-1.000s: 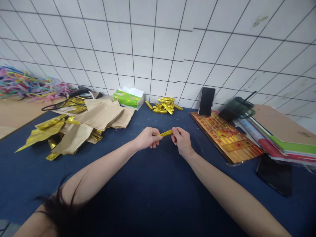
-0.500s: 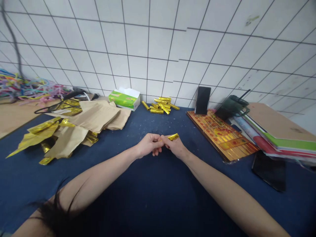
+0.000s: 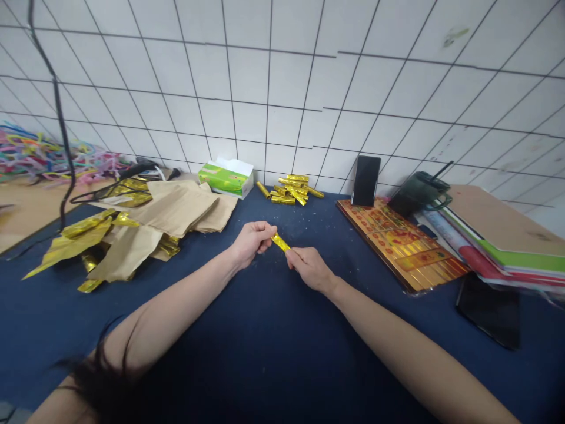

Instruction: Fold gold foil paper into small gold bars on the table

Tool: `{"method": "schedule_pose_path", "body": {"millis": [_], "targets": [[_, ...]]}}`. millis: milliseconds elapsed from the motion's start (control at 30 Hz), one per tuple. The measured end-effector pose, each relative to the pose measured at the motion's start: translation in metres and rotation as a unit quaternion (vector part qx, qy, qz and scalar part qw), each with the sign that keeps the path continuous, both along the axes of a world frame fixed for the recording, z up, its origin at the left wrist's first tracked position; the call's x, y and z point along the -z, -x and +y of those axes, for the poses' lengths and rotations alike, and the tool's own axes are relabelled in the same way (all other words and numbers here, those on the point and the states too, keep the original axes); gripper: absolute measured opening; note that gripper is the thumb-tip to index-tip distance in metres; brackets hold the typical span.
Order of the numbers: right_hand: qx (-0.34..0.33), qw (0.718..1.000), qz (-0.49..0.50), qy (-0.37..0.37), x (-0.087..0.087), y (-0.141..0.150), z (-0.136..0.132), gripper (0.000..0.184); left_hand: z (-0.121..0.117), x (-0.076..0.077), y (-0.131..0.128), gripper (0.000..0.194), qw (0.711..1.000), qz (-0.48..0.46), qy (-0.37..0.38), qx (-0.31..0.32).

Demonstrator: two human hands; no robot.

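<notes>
A small gold foil roll (image 3: 281, 241) is stretched between both hands, above the dark blue tabletop (image 3: 273, 330). My left hand (image 3: 255, 241) pinches its upper left end between thumb and forefinger. At the lower right end, my right hand (image 3: 310, 266) has its fingers closed on it. Beyond the hands, against the wall, lies a loose pile of similar gold foil rolls (image 3: 293, 189). On the left, brown paper sheets (image 3: 176, 206) and crumpled gold foil sheets (image 3: 77, 238) lie in a heap.
Behind the paper stands a green tissue pack (image 3: 227, 176). A phone (image 3: 366, 181) leans upright at the wall beside an orange-gold printed packet (image 3: 401, 244). To the right are a dark mug (image 3: 424, 191), stacked folders (image 3: 507, 235) and a black flat object (image 3: 488, 309). Colourful pipe cleaners (image 3: 48, 156) fill the far left.
My hands have moved apart, the left one up and leftward. The gold foil roll, earlier sticking out over my right hand, now spans the space between both. The view has shifted slightly.
</notes>
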State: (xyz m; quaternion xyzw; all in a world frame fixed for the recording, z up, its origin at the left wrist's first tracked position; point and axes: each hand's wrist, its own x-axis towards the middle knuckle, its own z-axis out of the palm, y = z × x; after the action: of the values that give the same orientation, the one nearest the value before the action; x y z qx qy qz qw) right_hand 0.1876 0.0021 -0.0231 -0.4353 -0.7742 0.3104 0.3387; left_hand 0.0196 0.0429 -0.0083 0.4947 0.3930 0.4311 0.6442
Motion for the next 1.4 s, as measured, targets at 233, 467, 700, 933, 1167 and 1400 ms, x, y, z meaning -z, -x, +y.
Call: {"method": "schedule_pose_path", "body": {"millis": [233,467,700,933,1167,1400], "targets": [[0.026,0.997,-0.066,-0.04,0.002,0.005,-0.002,0.038,0.001,-0.003,0.001,0.032,1.0,-0.014,-0.011,-0.002],[0.031,0.999,-0.043,0.011,0.001,0.007,-0.001,0.036,-0.007,-0.003,-0.007,0.03,0.996,0.058,-0.064,0.011],[0.047,0.999,-0.004,0.019,0.003,0.009,0.0,0.037,0.005,-0.002,0.002,0.031,0.998,-0.007,-0.024,-0.059],[0.061,0.997,0.045,0.006,0.007,0.01,-0.002,0.034,-0.008,0.003,-0.011,0.032,0.997,-0.071,0.028,-0.012],[0.044,0.997,0.056,0.015,0.005,0.01,-0.005,0.035,-0.014,0.002,-0.016,0.027,0.995,-0.075,0.068,0.002],[0.044,0.99,0.12,0.064,0.003,0.008,-0.002,0.037,0.01,-0.012,0.012,0.025,0.998,-0.053,0.035,-0.009]]}}
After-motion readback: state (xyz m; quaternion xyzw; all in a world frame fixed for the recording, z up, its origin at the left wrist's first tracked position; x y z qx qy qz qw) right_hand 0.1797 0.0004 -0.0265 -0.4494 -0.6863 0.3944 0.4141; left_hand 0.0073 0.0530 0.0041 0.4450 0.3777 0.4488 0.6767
